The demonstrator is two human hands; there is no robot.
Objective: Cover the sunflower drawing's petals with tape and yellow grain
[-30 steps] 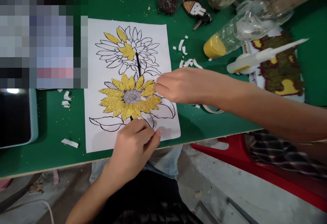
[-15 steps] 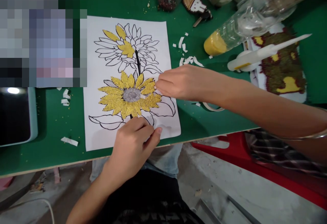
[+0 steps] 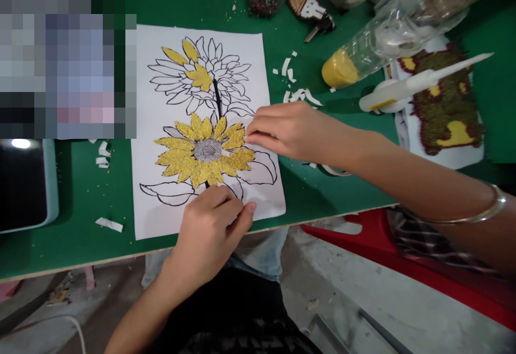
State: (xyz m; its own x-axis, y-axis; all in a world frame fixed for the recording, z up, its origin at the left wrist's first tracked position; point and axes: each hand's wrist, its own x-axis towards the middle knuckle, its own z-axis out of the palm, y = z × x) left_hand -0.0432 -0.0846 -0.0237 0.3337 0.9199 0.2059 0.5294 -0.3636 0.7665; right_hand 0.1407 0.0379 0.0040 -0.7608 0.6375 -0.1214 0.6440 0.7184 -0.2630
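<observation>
A white paper sheet (image 3: 161,219) with a printed outline of two flowers lies flat in front of me. Yellow grains cover the petals of the lower flower (image 3: 189,168), whose centre is grey. The upper flower (image 3: 221,74) has a few yellow parts. My left hand (image 3: 213,225) rests on the sheet's lower edge, fingers curled under and thumb pointing right; what lies beneath them is hidden. My right hand (image 3: 278,131) touches the sheet at the lower flower's right petals, with thumb and fingers pinched together. Anything between those fingertips is too small to make out.
White paper scraps (image 3: 300,96) lie right of the sheet. Beyond are a clear bottle of yellow grains (image 3: 341,68), a white nozzle bottle (image 3: 387,96), a key with a tag (image 3: 310,12) and a coloured picture (image 3: 447,101). A phone (image 3: 24,182) sits at left on the green table (image 3: 80,246).
My right hand has shifted slightly at the petals, its fingers a little more parted from the thumb, and its bangle shows more fully. My left hand and the sheet stay put.
</observation>
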